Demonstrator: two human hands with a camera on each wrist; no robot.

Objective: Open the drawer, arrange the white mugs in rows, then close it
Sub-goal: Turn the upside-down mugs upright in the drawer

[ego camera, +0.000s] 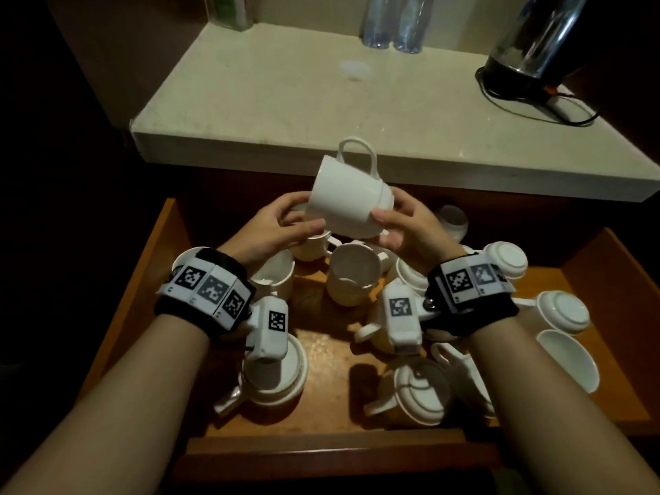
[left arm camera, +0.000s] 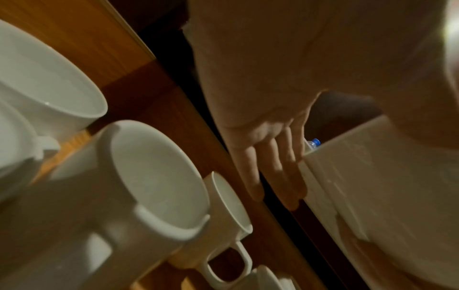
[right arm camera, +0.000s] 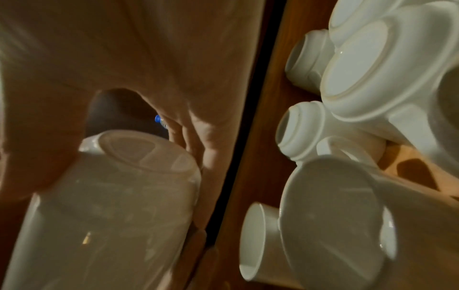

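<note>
The wooden drawer (ego camera: 168,259) stands pulled out and holds several white mugs in disorder: some upright (ego camera: 275,376), some on their sides (ego camera: 351,276), some bottom-up (ego camera: 564,312). Both hands hold one white mug (ego camera: 350,201) tilted on its side above the drawer's back, handle upward. My left hand (ego camera: 291,219) grips its rim end; its fingers (left arm camera: 273,166) lie along the mug (left arm camera: 385,186). My right hand (ego camera: 393,214) grips the base end, thumb on the wall; the mug's bottom (right arm camera: 139,151) faces the right wrist camera.
A pale stone counter (ego camera: 321,101) overhangs the drawer's back. On it stand a steel kettle (ego camera: 535,41) with a black cord at the right and two clear bottles (ego camera: 393,23) at the back. Bare wood shows in the drawer's middle (ego camera: 321,351).
</note>
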